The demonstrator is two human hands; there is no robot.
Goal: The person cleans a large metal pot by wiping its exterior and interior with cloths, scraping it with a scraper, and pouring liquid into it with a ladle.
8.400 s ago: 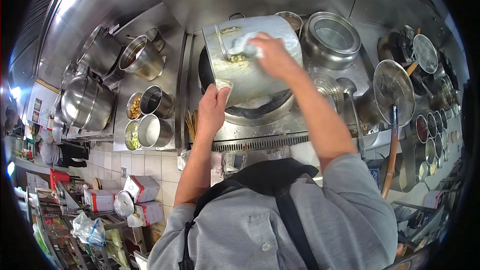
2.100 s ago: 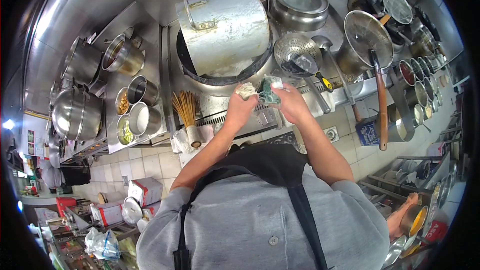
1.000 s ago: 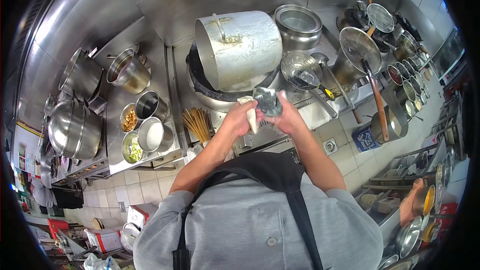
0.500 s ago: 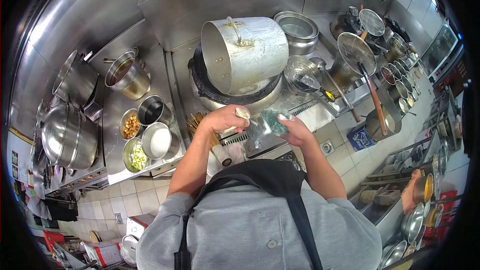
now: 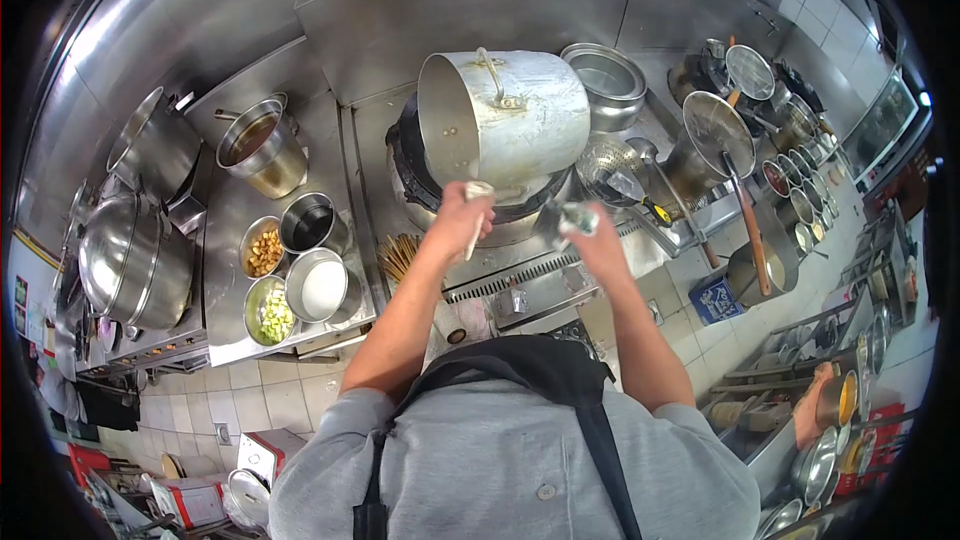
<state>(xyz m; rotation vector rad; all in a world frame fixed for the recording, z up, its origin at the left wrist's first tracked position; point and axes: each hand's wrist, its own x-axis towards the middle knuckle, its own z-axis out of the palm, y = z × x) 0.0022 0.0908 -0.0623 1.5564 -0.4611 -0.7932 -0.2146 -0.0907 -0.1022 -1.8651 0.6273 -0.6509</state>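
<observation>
A large aluminium stockpot (image 5: 530, 115) lies on its side on the black burner ring (image 5: 408, 155), its mouth facing left. In front of the pot, my left hand (image 5: 460, 224) is closed around a cream-coloured cloth (image 5: 477, 202). My right hand (image 5: 603, 252) is closed on a crumpled green-and-clear bundle (image 5: 578, 220) that looks like plastic; motion blurs it. Beside my left hand stands a bunch of thin wooden sticks (image 5: 400, 256). To the right of the pot are a perforated ladle (image 5: 603, 162) and a lidless steel pot (image 5: 606, 90).
On the left counter sit bowls of browned cubes (image 5: 263, 248), chopped green pieces (image 5: 270, 312), dark liquid (image 5: 314, 223) and white contents (image 5: 323, 286). Behind them is a tall pot of brown liquid (image 5: 262, 145). A strainer (image 5: 716, 130) and wooden-handled ladle (image 5: 750, 225) stand at right.
Both hands have moved forward and farther apart, each still with its item. The green-and-clear bundle has gone right with my right hand. The camera view has shifted slightly.
</observation>
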